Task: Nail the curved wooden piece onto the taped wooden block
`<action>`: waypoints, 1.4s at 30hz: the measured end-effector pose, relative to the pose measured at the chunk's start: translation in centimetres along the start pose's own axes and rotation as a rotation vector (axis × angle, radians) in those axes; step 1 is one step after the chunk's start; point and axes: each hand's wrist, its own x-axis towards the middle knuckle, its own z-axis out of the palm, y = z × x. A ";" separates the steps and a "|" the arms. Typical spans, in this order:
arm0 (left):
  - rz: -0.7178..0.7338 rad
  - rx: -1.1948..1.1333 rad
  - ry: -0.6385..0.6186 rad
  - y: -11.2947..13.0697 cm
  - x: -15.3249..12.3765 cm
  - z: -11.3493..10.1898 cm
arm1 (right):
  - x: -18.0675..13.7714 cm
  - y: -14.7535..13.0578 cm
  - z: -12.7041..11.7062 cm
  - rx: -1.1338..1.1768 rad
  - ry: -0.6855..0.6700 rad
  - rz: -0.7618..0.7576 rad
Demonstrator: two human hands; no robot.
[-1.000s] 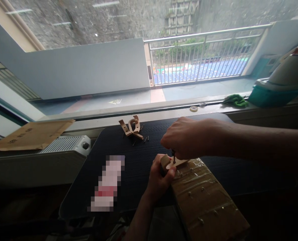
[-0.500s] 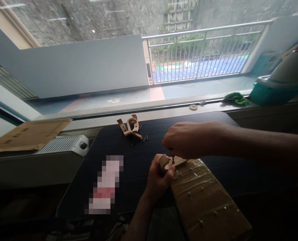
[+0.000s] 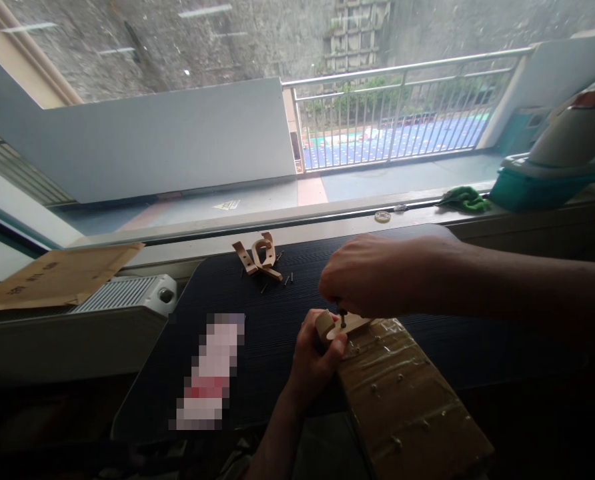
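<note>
My left hand (image 3: 313, 363) grips a small light wooden piece (image 3: 338, 326) and steadies it on the near end of a tape-wrapped cardboard block (image 3: 407, 407). My right hand (image 3: 377, 277) hovers just above it, fingers pinched on a small dark screw (image 3: 342, 315) that stands upright in the wooden piece. Several screws stick out of the block's top. More wooden pieces (image 3: 259, 257) lie in a small pile farther back on the black table (image 3: 257, 313), with several loose dark screws around them.
A blurred white and red object (image 3: 208, 377) lies on the table's left. A radiator (image 3: 122, 297) with a cardboard sheet (image 3: 52, 275) stands to the left. On the window sill sit a tape roll (image 3: 382, 216), a green cloth (image 3: 465, 199) and a teal container (image 3: 542, 187).
Both hands stay on the wooden piece and screw; only slight shifts of the hands and view. The right hand's fingers have moved a little around the screw.
</note>
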 end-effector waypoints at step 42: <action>0.008 -0.016 0.008 0.3 0.1 -0.1 | 0.6 1.4 2.3 0.070 0.081 0.106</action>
